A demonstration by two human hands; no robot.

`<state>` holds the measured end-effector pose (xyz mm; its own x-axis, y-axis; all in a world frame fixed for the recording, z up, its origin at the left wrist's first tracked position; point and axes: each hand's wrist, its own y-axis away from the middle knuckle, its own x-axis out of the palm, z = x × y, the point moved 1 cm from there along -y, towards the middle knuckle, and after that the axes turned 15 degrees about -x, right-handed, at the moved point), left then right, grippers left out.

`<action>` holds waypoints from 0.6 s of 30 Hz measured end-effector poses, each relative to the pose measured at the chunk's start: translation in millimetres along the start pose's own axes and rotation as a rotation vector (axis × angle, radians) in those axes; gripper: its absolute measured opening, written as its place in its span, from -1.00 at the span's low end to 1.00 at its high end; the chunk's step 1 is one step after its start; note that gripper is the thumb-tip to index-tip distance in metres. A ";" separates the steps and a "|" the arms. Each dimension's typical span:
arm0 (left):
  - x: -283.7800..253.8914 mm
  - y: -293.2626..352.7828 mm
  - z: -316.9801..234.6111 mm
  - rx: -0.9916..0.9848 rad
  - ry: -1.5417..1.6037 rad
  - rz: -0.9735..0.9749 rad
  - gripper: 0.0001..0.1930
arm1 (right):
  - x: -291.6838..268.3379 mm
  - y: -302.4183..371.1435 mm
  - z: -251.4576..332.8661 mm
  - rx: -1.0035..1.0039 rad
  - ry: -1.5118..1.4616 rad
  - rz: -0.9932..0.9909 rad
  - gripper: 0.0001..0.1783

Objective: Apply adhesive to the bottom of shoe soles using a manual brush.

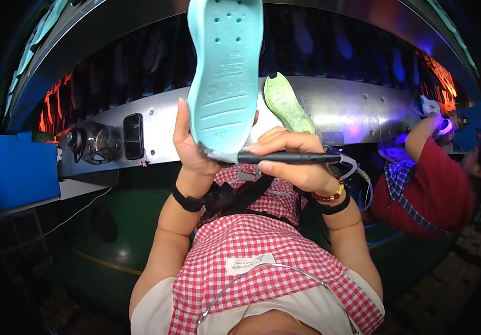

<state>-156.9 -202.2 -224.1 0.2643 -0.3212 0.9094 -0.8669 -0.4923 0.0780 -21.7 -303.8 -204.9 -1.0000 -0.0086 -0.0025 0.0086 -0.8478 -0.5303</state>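
Note:
My left hand (190, 149) grips a light blue shoe sole (226, 89) by its heel end, thumb along one edge, fingers mostly hidden behind. The sole stands tilted up, its hollow inner face with ridges and small holes in view. My right hand (304, 162) is closed around a slim black-handled tool (288, 158), held crosswise just below the heel. Its greyish tip, brush-like, is at the heel edge; whether it touches is hard to tell. A pale cord or tube leaves the handle's right end. Beyond my right hand, a light green sole (289, 103) lies on the metal bench.
The metal bench (357, 106) curves across ahead, with a dark rack of soles behind it. A glass jug (102, 142) and a black phone (133, 139) sit at the left, near a blue box (20, 176). A co-worker in red (427, 190) is at the right.

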 end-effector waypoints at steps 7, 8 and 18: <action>-0.1 -2.6 -7.5 0.022 -0.023 -0.020 -0.33 | -20.1 -16.0 5.6 0.017 0.087 0.027 -0.77; -0.9 -3.4 -8.2 0.008 -0.050 -0.027 -0.33 | -20.1 -18.2 8.0 -0.033 0.092 0.150 -0.78; -6.1 -7.8 -30.3 -0.253 -0.018 0.003 -0.54 | -25.7 -15.4 24.3 -0.133 0.131 0.176 -0.80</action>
<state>-164.5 -171.8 -217.8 0.2670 -0.3378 0.9026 -0.9453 -0.2742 0.1770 3.9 -303.4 -176.1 -0.9749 -0.0741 -0.2100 0.1912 -0.7618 -0.6190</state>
